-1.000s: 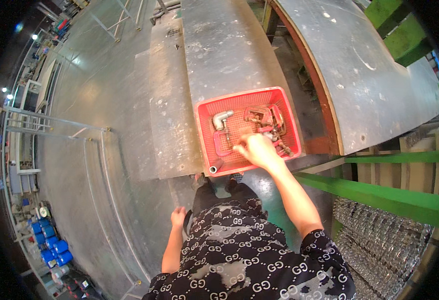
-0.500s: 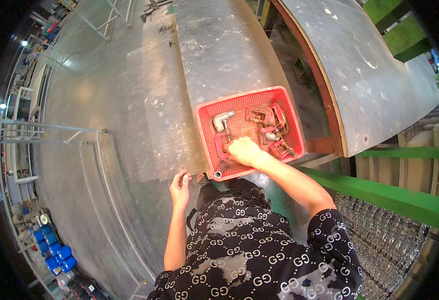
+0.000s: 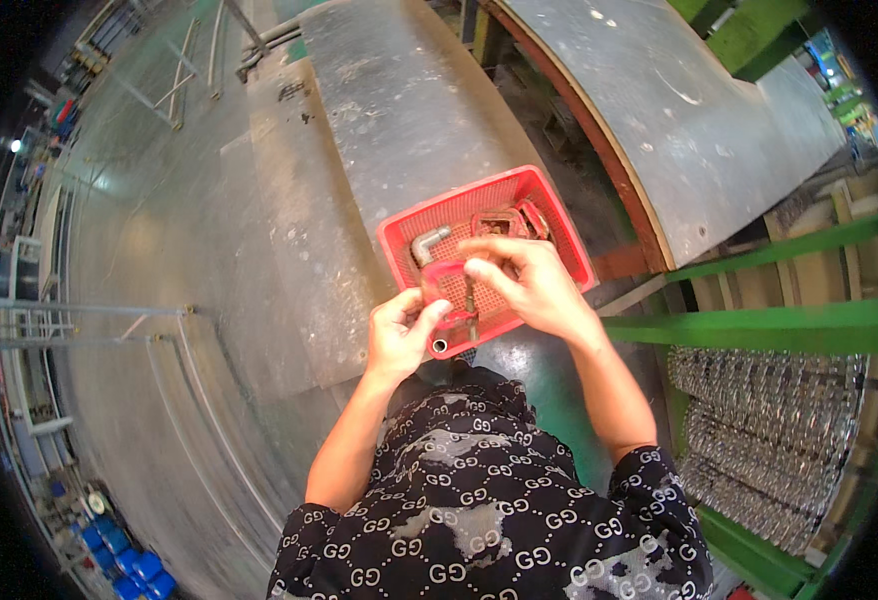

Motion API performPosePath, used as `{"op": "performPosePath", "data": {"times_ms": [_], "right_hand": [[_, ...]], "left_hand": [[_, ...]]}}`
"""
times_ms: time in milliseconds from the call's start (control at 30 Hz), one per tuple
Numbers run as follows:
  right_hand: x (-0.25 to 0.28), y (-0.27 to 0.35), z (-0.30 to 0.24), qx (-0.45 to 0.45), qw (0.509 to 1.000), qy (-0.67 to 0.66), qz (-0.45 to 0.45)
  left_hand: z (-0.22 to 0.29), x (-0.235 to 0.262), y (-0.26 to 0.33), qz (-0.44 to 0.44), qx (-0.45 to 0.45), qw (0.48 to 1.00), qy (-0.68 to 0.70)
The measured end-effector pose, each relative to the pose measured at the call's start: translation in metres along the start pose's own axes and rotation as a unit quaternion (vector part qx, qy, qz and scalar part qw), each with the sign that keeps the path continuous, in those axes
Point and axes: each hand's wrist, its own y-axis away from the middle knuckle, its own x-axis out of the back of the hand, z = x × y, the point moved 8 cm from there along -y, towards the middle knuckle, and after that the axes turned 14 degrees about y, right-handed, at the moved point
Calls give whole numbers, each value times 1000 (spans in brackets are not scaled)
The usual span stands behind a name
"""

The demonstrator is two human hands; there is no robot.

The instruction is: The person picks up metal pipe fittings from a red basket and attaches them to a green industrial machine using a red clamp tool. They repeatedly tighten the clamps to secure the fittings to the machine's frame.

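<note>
A workshop with a grey floor (image 3: 159, 250), as I view it remotely.
On the left I see thin metal frames (image 3: 89, 306), small bright lamps (image 3: 16, 146) and blue containers (image 3: 149, 565); on the right, a green beam (image 3: 759, 328) near a stained grey tabletop (image 3: 649, 100).

Green beam (image 3: 759, 328) at right; blue drums (image 3: 145, 566), perhaps, lower left.

The left hand (image 3: 399, 335) grips the lower left of a red clamp (image 3: 443, 271) above a red basket (image 3: 391, 238), while the right hand (image 3: 534, 290) holds its upper right, though its fingers partly hide the contact. A grey pipe elbow (image 3: 425, 245) and more red clamps (image 3: 499, 219) lie inside; a short tube (image 3: 440, 347) sits in the near left corner.
</note>
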Motion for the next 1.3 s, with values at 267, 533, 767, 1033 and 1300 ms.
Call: {"op": "performPosePath", "data": {"times_ms": [267, 533, 767, 1033, 1300], "right_hand": [[-71, 88, 41, -181, 979, -82, -55], [-83, 109, 49, -223, 972, -75, 9], [-94, 120, 63, -238, 956, -170, 2], [-116, 117, 70, -212, 904, -363, -73], [-39, 61, 90, -173, 974, 99, 110]], "left_hand": [[-23, 10, 20, 93, 90, 959, 253], [-32, 1, 25, 61, 112, 964, 234], [-33, -7, 25, 30, 113, 971, 208], [-26, -10, 23, 25, 145, 948, 282], [-20, 12, 25, 88, 78, 977, 181]]}}
